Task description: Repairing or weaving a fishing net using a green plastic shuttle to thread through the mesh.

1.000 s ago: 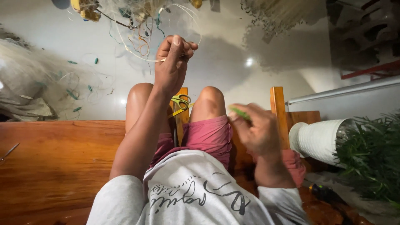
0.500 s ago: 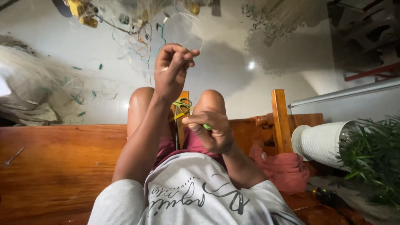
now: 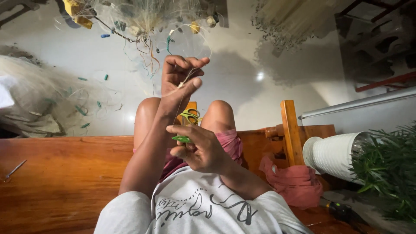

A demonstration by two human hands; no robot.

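The left hand (image 3: 180,76) is raised above the knees, its fingers curled and pressed together, and a thin pale line (image 3: 184,82) of the fishing net (image 3: 147,19) is pinched between thumb and fingertips. The line is run from that pinch down towards the right hand (image 3: 201,149), so its long axis is close to vertical in the view, tilted slightly to the left at the bottom. A small green netting needle (image 3: 181,139) is pinched between the thumb and forefinger of the right hand, just below the left wrist; its long axis lies nearly level, with the visible end pointed to the left. Green-handled scissors (image 3: 190,116) are seen between the knees, behind the line. The bulk of the net is bunched at the top of the view, with yellow floats (image 3: 78,13) and small blue-green pieces scattered over the pale floor (image 3: 242,73). A wooden bench (image 3: 60,173) is spread to the left, a red cloth (image 3: 294,182) and a white ribbed pot (image 3: 333,156) to the right
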